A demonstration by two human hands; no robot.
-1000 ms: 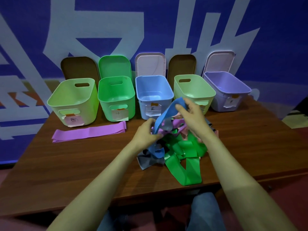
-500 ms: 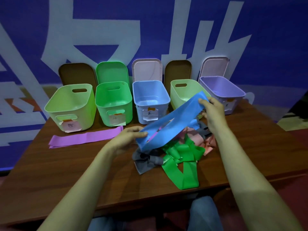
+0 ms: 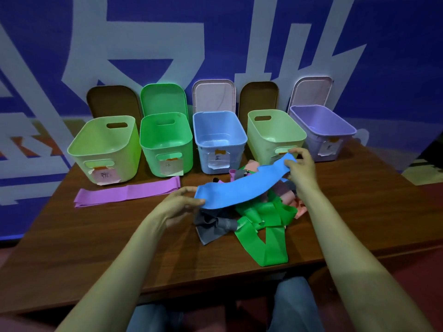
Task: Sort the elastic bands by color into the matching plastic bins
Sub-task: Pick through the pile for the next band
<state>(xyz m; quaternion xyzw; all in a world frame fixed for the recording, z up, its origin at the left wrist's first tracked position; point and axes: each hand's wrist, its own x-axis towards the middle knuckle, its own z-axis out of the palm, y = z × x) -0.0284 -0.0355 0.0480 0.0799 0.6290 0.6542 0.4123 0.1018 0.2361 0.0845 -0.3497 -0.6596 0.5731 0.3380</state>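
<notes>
Table [image 3: 107, 236] lies bare near-left of the band pile [image 3: 261, 212]; bins [image 3: 203, 149] wall the far edge.

bin labels [image 3: 104, 174]: writing illegible | pile [image 3: 263, 209]: partly hidden under blue band [image 3: 239, 190] | forearms [image 3: 124, 264]: cut by bottom edge

wooden table [image 3: 96, 248] | blue-white banner [image 3: 239, 32] behind | denim knees [image 3: 294, 305] below

The blue band [image 3: 239, 190] is lifting clear of the tangled pile [image 3: 261, 212], now spreading out flat where it was bunched a second ago. The left hand [image 3: 178, 204] and right hand [image 3: 302, 168] are drawing apart, each pinching one end.
</notes>
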